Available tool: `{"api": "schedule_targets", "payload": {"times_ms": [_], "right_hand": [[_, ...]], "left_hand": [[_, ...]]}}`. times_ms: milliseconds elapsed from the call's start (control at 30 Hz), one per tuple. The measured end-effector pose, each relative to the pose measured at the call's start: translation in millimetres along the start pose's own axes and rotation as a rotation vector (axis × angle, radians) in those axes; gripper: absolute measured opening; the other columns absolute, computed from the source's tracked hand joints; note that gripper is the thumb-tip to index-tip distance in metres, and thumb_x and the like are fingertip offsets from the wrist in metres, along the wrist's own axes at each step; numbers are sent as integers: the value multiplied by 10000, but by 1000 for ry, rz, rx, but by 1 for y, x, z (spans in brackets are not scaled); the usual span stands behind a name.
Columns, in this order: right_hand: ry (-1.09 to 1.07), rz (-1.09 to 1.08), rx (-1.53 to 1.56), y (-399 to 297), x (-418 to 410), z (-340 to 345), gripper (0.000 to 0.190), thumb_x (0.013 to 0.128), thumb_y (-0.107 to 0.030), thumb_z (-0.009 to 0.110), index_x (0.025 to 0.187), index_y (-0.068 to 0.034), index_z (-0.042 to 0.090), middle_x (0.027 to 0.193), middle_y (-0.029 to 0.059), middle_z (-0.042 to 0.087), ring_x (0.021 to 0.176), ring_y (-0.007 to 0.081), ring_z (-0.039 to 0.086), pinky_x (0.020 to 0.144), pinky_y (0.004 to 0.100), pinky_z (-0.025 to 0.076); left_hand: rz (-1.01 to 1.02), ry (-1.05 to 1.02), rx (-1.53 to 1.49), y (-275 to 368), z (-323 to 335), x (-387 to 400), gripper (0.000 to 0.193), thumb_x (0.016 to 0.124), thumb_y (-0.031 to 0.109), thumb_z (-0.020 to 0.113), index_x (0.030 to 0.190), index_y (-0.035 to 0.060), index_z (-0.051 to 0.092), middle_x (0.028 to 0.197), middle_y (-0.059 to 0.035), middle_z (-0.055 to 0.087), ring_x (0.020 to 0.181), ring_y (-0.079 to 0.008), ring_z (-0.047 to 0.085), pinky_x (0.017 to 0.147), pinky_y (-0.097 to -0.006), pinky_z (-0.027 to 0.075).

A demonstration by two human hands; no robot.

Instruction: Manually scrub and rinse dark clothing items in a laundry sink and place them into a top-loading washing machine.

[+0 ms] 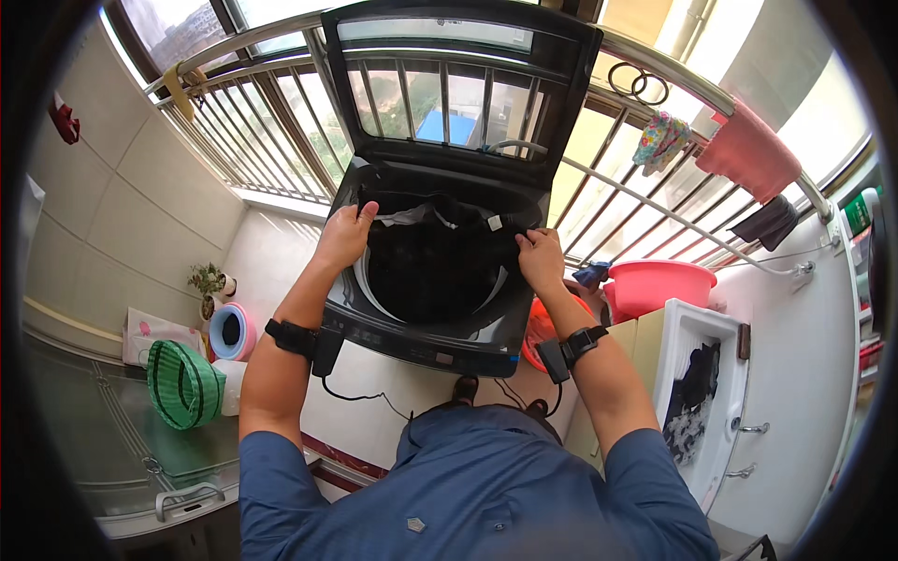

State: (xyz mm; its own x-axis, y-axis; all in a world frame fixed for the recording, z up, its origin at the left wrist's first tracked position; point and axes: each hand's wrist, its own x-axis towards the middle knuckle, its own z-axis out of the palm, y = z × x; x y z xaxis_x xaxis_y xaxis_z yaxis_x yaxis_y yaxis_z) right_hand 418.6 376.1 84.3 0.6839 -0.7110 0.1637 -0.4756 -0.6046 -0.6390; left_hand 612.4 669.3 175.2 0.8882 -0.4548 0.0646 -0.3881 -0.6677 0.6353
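Observation:
A black top-loading washing machine [414,350] stands before me with its glass-paned lid [575,91] raised. Over its tub hangs a black garment [435,266], spread between my hands, with a small white tag [494,223] near its upper edge. My left hand [347,235] grips the garment's left end, thumb pointing up. At the right end, the fingers of my right hand [541,258] pinch the dark cloth. Part of the pale tub rim [361,273] shows around the garment. The bottom of the tub is hidden.
On the right, a white sink [663,350] holds dark wet cloth and suds. A pink basin [659,280] and an orange-red bucket [540,329] stand near the machine. At left are a green basket [179,386] and potted plants [207,280]. A metal railing [259,133] runs behind.

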Motion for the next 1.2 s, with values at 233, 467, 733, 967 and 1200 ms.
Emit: {"api": "schedule_targets", "payload": {"times_ms": [233, 467, 733, 967, 1200], "right_hand": [[-91, -280, -62, -15, 27, -16, 351, 907, -304, 684, 1179, -83, 695, 1253, 161, 601, 1154, 343, 592, 953, 416, 493], [-360, -388, 418, -75, 32, 18, 700, 835, -372, 766, 1389, -35, 503, 1178, 222, 627, 1145, 295, 607, 976, 372, 480], [-195, -268, 330, -100, 64, -3, 278, 883, -188, 739, 1019, -6, 580, 760, 55, 616, 690, 143, 542, 676, 307, 463], [-108, -252, 414, -120, 52, -25, 184, 902, -223, 693, 964, -66, 622, 897, 108, 699, 884, 309, 671, 761, 411, 507], [-554, -419, -51, -35, -41, -10, 136, 954, -211, 577, 989, -88, 622, 921, 146, 689, 903, 355, 666, 767, 467, 515]], "left_hand": [[19, 66, -324, -5, -25, 11, 704, 995, 606, 462, 856, -69, 607, 682, -109, 590, 638, -216, 586, 618, -395, 472], [39, -227, -734, 58, -14, 6, 529, 1000, 511, 540, 881, 7, 648, 753, -15, 619, 674, -95, 602, 583, -289, 547], [-200, -119, -416, 10, -21, 41, 286, 1000, 259, 550, 1042, -7, 648, 816, -72, 664, 662, -177, 664, 537, -304, 585], [-364, 227, -1208, -15, 30, 45, 207, 988, 127, 501, 1098, -20, 596, 998, -117, 635, 805, -251, 675, 664, -365, 624], [12, -508, 481, -106, 66, -1, 256, 913, 175, 554, 1131, 97, 663, 1091, -198, 685, 1041, -398, 650, 912, -475, 520]]}}
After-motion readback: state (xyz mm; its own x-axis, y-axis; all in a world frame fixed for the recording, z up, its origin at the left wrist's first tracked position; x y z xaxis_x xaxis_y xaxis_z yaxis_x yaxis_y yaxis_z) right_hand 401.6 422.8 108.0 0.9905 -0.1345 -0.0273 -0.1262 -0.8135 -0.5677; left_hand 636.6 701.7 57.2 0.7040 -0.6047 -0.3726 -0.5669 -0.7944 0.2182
